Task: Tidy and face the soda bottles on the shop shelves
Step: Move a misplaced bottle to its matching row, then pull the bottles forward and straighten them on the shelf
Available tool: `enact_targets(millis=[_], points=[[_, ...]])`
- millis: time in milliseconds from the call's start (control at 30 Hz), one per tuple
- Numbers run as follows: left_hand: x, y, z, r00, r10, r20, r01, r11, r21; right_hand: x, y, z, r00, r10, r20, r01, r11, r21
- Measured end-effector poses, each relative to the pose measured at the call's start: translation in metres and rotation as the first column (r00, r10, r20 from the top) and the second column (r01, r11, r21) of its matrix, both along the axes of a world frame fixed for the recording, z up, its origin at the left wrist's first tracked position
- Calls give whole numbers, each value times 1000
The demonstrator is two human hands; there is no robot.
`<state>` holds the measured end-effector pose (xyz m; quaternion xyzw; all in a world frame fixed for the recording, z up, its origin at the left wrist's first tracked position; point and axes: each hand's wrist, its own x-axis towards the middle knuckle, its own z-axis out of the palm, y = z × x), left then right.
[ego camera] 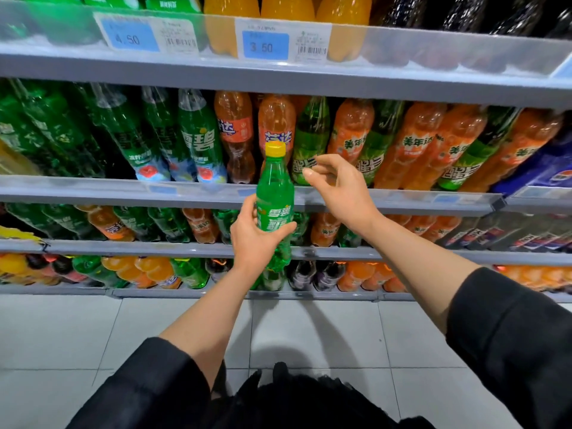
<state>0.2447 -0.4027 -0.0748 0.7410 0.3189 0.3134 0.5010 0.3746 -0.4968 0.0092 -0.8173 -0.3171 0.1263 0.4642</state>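
Item: green bottle (275, 193), off shelf, upright in your L hand (253, 239), which grips its lower half; R hand (337, 187) loose, holding nothing, near neck; rows (349, 140) mixed green/orange, mostly unfaced, prob. early.

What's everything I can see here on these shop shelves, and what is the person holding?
Held bottle: one, green with a yellow cap, upright in front of the shelves.
Green soda bottles: many, left part of the second shelf, leaning back.
Orange soda bottles: several, middle and right of the second shelf, mixed with green ones.
Blue bottle: at least one, far right of the second shelf.
Price tags: two blue and white, on the top shelf rail, reading 4.50 and 3.50.
Lower shelves: two, grey, with mixed green, orange and dark bottles.
Floor: pale tiles, below.
Left hand: grips the held bottle low down.
Right hand: holds nothing, fingers loosely curled beside the bottle's neck.
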Motion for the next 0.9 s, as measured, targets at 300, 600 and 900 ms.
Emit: enact_targets(millis=[300, 600, 900], points=[[-13, 18, -5, 999, 43, -2, -43, 992, -116, 16, -5, -13, 981, -158, 108, 169, 980, -101], [-4, 25, 0, 999, 35, 7, -33, 987, -154, 24, 28, 15, 887, -219, 407, 214, 975, 57], [-3, 34, 7, 999, 40, 10, -38, 991, -128, 40, 72, 36, 927, -355, 121, 355, 934, 26]])
